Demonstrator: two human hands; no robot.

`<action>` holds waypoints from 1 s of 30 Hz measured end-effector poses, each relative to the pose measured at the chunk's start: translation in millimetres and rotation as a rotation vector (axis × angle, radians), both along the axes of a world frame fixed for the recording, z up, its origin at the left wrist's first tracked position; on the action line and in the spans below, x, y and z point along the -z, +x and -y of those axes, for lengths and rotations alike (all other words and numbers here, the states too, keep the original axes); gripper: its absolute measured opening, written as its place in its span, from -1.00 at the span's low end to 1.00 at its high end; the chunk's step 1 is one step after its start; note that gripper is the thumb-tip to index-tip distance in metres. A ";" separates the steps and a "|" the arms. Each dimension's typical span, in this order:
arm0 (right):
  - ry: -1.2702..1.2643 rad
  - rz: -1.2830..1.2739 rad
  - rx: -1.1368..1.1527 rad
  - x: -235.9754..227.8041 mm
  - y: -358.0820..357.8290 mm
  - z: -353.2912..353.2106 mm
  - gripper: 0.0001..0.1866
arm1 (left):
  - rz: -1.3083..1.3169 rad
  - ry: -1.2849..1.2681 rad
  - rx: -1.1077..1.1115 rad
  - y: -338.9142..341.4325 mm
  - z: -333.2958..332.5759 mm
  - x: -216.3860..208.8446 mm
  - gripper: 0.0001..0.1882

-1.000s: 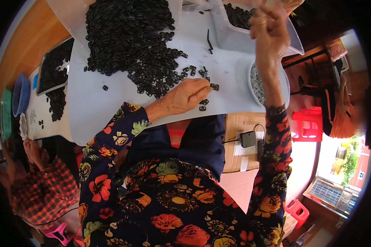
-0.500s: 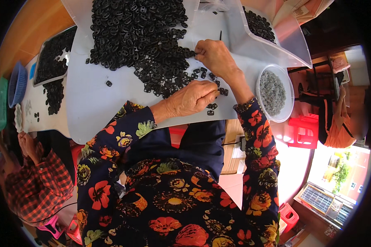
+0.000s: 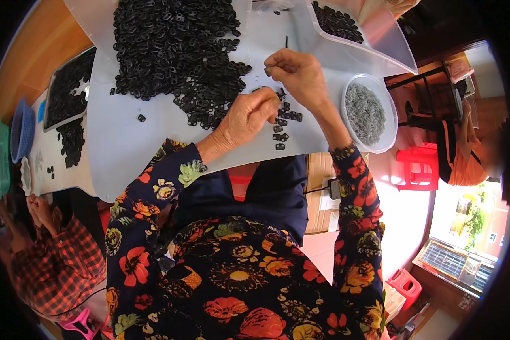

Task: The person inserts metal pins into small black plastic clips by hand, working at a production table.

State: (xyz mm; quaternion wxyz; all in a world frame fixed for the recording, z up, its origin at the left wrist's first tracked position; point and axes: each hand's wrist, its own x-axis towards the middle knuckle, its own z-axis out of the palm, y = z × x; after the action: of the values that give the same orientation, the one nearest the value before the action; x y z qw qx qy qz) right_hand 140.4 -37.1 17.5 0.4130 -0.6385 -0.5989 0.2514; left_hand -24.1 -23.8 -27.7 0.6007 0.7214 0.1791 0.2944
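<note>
My right hand (image 3: 300, 75) is over the table, thumb and fingers pinched on what looks like a small black plastic piece (image 3: 268, 71). Close beside it on the left, my left hand (image 3: 249, 115) is closed, fingertips pressed together; what they hold, if anything, is hidden. Several small black rectangular pieces (image 3: 289, 115) lie below and between my hands. To the left spreads a big heap of black plastic oval pieces (image 3: 173, 48) with two holes each. Smaller flat black pieces (image 3: 195, 107) fan out along its near edge.
A round white bowl (image 3: 393, 127) of small clear-grey pieces stands at right. Behind it is a clear plastic bin (image 3: 388, 48) with black pieces inside. At left are a tray of black parts (image 3: 68, 90), a blue basket (image 3: 22, 130) and another person in a checked shirt (image 3: 68, 260).
My left hand has moved left and slightly up. The right hand has drawn away from the heap's edge, its fingers pinched. The whole view has shifted a little.
</note>
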 end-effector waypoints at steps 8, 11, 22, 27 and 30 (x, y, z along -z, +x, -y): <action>0.012 -0.220 -0.030 3.7 -3.2 45.2 -0.89 | 0.045 -0.192 -0.053 4.3 -3.5 -5.3 -0.82; 0.031 -0.283 -0.015 7.1 -5.4 47.6 -0.90 | -0.004 -0.159 -0.056 4.6 -3.4 -5.8 -0.82; 0.037 -0.150 0.107 6.9 -16.6 72.6 -0.90 | -0.018 -0.118 -0.052 4.1 4.6 -4.6 -0.89; 0.150 0.065 0.277 4.9 0.5 71.0 -0.90 | -0.021 -0.042 0.010 1.8 10.9 -7.5 -0.93; 0.144 0.204 0.192 -1.6 17.0 53.3 -0.93 | -0.081 -0.005 0.025 2.5 9.7 -2.8 -0.93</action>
State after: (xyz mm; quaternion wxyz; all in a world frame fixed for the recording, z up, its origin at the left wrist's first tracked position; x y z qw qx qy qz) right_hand 157.4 -90.4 19.1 0.4166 -0.6837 -0.5905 0.1012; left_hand -21.6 -33.5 -24.9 0.5985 0.7332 0.1950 0.2571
